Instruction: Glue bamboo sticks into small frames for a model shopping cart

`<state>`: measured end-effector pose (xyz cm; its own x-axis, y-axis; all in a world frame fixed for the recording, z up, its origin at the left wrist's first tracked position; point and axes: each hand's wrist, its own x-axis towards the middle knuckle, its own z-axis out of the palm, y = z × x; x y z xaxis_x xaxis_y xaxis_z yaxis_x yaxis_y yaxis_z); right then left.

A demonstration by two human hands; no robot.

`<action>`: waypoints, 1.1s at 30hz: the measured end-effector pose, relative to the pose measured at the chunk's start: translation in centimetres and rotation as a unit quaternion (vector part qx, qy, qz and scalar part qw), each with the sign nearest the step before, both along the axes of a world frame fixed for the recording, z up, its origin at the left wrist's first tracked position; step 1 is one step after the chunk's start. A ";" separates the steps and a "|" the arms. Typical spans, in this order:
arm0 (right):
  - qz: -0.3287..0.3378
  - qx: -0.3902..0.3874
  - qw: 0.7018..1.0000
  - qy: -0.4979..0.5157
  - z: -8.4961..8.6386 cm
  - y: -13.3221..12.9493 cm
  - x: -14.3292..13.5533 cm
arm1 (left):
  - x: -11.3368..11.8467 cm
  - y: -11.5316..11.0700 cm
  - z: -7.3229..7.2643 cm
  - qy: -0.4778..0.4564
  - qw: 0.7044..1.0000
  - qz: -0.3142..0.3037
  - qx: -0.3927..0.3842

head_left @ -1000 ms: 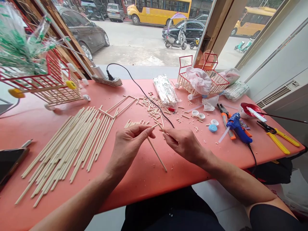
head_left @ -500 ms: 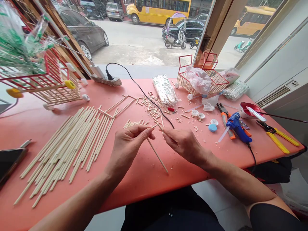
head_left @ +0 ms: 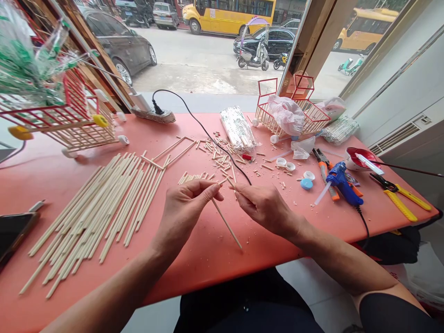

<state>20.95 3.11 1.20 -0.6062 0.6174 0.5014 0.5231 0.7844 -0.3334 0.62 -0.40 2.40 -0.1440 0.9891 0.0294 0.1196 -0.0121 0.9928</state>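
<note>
My left hand (head_left: 190,203) pinches a thin wooden stick between thumb and forefinger, close to the table's middle. A long wooden stick (head_left: 227,225) slants down toward the front edge from beneath the fingers. Facing it, my right hand (head_left: 265,206) is closed on another wooden stick, whose tip meets the left one's end; the fingers hide most of it. Short cut sticks (head_left: 194,177) lie in a row just behind the left hand. To the left spreads a pile of long sticks (head_left: 93,212), with a joined stick frame (head_left: 169,155) at its far end.
A blue glue gun (head_left: 342,182), orange-handled pliers (head_left: 324,171) and yellow-handled cutters (head_left: 397,194) lie at right. Stick carts stand at the back left (head_left: 69,115) and back right (head_left: 291,111). A black cord (head_left: 201,125) crosses the table among stick offcuts. A phone (head_left: 15,231) rests at left.
</note>
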 end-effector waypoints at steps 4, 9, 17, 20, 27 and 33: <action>-0.015 -0.022 1.000 0.001 0.1 0.0 0.0 | 0.0 0.0 -0.1 -0.004 1.000 -0.002 0.001; -0.019 -0.003 1.000 0.022 0.1 0.1 0.1 | 0.0 -0.1 -0.1 -0.017 1.000 -0.006 -0.004; -0.044 0.033 0.998 -0.010 0.1 0.0 0.1 | 0.2 -0.1 0.2 -0.017 1.000 -0.002 -0.005; -0.041 0.061 0.997 -0.013 0.1 0.0 0.1 | 0.2 -0.1 0.1 -0.014 1.000 -0.002 -0.007; -0.021 0.064 0.998 -0.016 0.0 0.2 0.1 | 0.1 -0.1 -0.1 -0.023 1.000 -0.005 -0.013; -0.036 0.087 0.996 -0.012 -0.1 0.1 -0.1 | 0.0 -0.1 -0.3 -0.025 1.000 -0.008 -0.008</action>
